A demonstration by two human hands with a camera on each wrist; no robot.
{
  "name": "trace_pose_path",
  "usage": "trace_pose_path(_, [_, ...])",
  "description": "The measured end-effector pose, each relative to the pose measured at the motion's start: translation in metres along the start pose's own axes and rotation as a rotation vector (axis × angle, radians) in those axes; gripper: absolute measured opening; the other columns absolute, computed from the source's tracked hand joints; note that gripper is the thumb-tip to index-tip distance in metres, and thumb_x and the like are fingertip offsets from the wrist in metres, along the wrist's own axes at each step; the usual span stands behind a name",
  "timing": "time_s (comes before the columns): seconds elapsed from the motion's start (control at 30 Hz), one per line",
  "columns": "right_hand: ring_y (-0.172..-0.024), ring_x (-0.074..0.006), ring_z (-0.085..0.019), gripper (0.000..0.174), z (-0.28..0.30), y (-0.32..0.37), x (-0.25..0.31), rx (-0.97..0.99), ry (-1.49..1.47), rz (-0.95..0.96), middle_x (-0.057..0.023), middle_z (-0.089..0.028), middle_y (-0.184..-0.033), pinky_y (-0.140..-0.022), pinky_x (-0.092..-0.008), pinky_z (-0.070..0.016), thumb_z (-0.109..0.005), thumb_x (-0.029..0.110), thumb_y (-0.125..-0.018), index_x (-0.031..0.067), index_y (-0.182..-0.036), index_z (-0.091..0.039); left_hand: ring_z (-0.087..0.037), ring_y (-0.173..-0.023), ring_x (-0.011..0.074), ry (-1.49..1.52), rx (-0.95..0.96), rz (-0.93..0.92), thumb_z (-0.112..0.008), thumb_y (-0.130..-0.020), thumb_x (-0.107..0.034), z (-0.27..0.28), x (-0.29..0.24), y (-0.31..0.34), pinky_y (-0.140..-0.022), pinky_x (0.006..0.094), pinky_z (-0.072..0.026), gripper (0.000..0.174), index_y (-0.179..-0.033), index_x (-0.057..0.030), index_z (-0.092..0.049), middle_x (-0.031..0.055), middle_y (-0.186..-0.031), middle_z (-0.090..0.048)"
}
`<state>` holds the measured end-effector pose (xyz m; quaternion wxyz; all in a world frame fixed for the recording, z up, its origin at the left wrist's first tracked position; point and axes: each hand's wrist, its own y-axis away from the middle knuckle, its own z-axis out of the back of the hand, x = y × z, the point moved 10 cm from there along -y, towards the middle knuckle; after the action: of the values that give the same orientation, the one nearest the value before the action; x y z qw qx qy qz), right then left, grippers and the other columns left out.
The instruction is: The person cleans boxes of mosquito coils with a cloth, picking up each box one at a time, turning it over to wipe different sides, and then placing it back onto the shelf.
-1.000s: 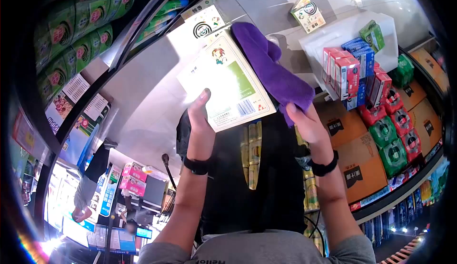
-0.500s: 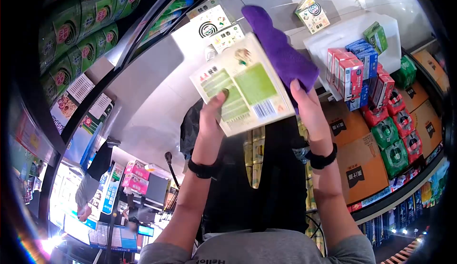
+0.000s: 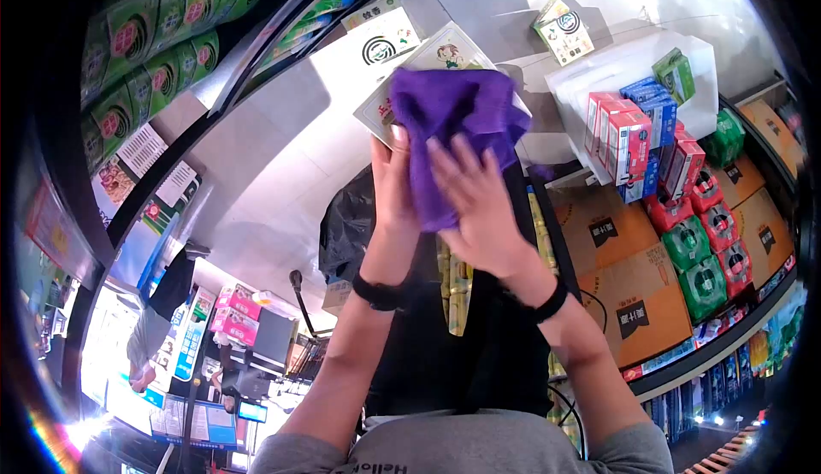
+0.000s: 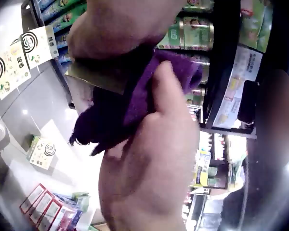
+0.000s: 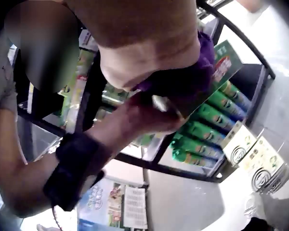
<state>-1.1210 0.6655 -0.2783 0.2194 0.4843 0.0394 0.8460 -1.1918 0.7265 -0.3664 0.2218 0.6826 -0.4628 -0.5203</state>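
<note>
My left hand (image 3: 396, 179) grips a mosquito coil box (image 3: 374, 115) by its lower left edge, thumb on the printed face. The box is pale with a cartoon figure near its top corner, and stands tilted. A crumpled purple cloth (image 3: 453, 106) covers most of that face. Over the cloth lies my right hand (image 3: 483, 205), its extended fingers spread and slightly blurred, pressing it on the box. In the left wrist view the cloth (image 4: 130, 103) hangs past the box edge (image 4: 94, 77). The left fingers behind the box are hidden.
More coil boxes (image 3: 385, 42) and another box (image 3: 563, 34) stand on the tiled floor. At right are red boxes (image 3: 623, 145) on a white slab (image 3: 560, 89), cartons (image 3: 637, 303) and green packs (image 3: 705, 282). A shelf (image 3: 231, 72) with green packs borders the left. A black bag (image 3: 342, 226) is near my left arm.
The right hand has brought the purple cloth from the box's right side onto its face, moving left. The right thumb no longer holds the box's corner. My left hand keeps its grip.
</note>
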Motion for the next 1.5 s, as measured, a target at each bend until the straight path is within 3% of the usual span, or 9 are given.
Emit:
trace_pose_path(0.2, [-0.128, -0.0314, -0.029, 0.064, 0.009, -0.008, -0.011, -0.036, 0.101, -0.025, -0.0090, -0.034, -0.138, -0.103, -0.0482, -0.0224, -0.058, 0.022, -0.072, 0.0057, -0.130, -0.037, -0.049, -0.109, 0.0190, -0.045, 0.054, -0.065, -0.041, -0.093, -0.033, -0.009, -0.013, 0.008, -0.091, 0.0335, -0.0427, 0.045, -0.129, -0.0071, -0.033, 0.0095, -0.122, -0.047])
trace_pose_path(0.37, [-0.129, -0.0372, -0.023, 0.057, 0.037, -0.015, -0.080, -0.286, -0.247, -0.263, -0.0123, -0.029, -0.140, -0.105, -0.0474, -0.0199, -0.055, 0.021, -0.080, 0.0026, -0.130, -0.036, -0.045, -0.110, 0.0175, -0.097, 0.003, -0.018, -0.059, -0.085, -0.018, 0.005, -0.004, 0.021, -0.093, 0.0307, -0.0377, 0.055, -0.128, 0.0004, -0.030, 0.0109, -0.121, -0.046])
trace_pose_path(0.63, [-0.130, -0.0364, -0.024, 0.052, 0.011, -0.010, -0.017, -0.055, -0.377, 0.062, -0.0121, -0.034, -0.138, -0.105, -0.0489, -0.0168, -0.043, 0.033, -0.082, 0.0035, -0.125, -0.042, -0.054, -0.097, 0.0160, -0.339, 0.136, -0.080, -0.076, -0.069, -0.014, -0.006, -0.016, 0.013, -0.085, 0.0292, -0.0442, 0.065, -0.119, 0.0026, -0.038, 0.0091, -0.105, -0.055])
trace_pose_path(0.87, [-0.129, -0.0252, -0.026, 0.071, 0.022, -0.017, -0.072, -0.324, -0.917, -0.328, -0.0151, -0.032, -0.138, -0.106, -0.0390, -0.0161, -0.052, 0.027, -0.084, -0.0060, -0.135, -0.016, -0.059, -0.086, 0.0124, -0.828, 0.172, -0.197, -0.077, -0.065, -0.013, -0.030, -0.029, 0.030, -0.076, 0.0276, -0.0473, 0.059, -0.110, 0.0017, -0.042, 0.0100, -0.092, -0.062])
trace_pose_path(1.0, [-0.128, -0.0357, -0.027, 0.050, 0.034, -0.029, -0.004, -0.144, -0.508, -0.021, -0.0148, -0.039, -0.133, -0.106, -0.0459, -0.0156, -0.049, 0.021, -0.078, 0.0059, -0.125, -0.044, -0.059, -0.084, 0.0128, -0.914, 0.148, -0.257, -0.077, -0.062, -0.012, -0.024, -0.033, 0.028, -0.073, 0.0277, -0.0469, 0.060, -0.109, 0.0005, -0.041, 0.0101, -0.092, -0.062])
trace_pose_path(1.03, [-0.124, -0.0360, -0.032, 0.046, 0.029, -0.031, 0.010, -0.058, -0.337, 0.148, -0.0125, -0.043, -0.130, -0.105, -0.0469, -0.0190, -0.048, 0.023, -0.079, 0.0033, -0.120, -0.047, -0.058, -0.084, 0.0116, -0.340, 0.003, 0.030, -0.075, -0.063, -0.012, -0.005, -0.015, 0.027, -0.073, 0.0275, -0.0465, 0.057, -0.108, 0.0001, -0.042, 0.0099, -0.091, -0.062])
trace_pose_path(1.1, [-0.121, -0.0360, -0.036, 0.045, 0.028, -0.034, 0.017, -0.034, -0.293, 0.186, -0.0143, -0.045, -0.127, -0.103, -0.0460, -0.0225, -0.049, 0.024, -0.079, 0.0011, -0.117, -0.048, -0.058, -0.085, 0.0116, -0.274, 0.020, 0.132, -0.075, -0.064, -0.011, 0.006, -0.004, 0.023, -0.073, 0.0270, -0.0462, 0.057, -0.109, 0.0002, -0.042, 0.0100, -0.093, -0.061])
trace_pose_path(1.17, [-0.118, -0.0363, -0.038, 0.044, 0.024, -0.035, -0.015, -0.094, -0.564, -0.110, -0.0173, -0.046, -0.124, -0.103, -0.0442, -0.0237, -0.048, 0.026, -0.081, -0.0011, -0.115, -0.049, -0.057, -0.087, 0.0128, -0.906, 0.182, -0.182, -0.076, -0.063, -0.010, -0.009, -0.028, 0.027, -0.074, 0.0267, -0.0460, 0.059, -0.110, 0.0004, -0.042, 0.0087, -0.097, -0.060])
trace_pose_path(1.5, [-0.121, -0.0319, -0.038, 0.042, 0.019, -0.035, -0.053, -0.330, -0.792, -0.227, -0.0191, -0.040, -0.130, -0.102, -0.0380, -0.0248, -0.051, 0.018, -0.082, -0.0024, -0.118, -0.048, -0.059, -0.087, 0.0147, -0.973, 0.124, -0.242, -0.084, -0.057, -0.022, -0.006, -0.069, 0.032, -0.073, 0.0280, -0.0470, 0.064, -0.101, 0.0024, -0.044, 0.0106, -0.096, -0.061])
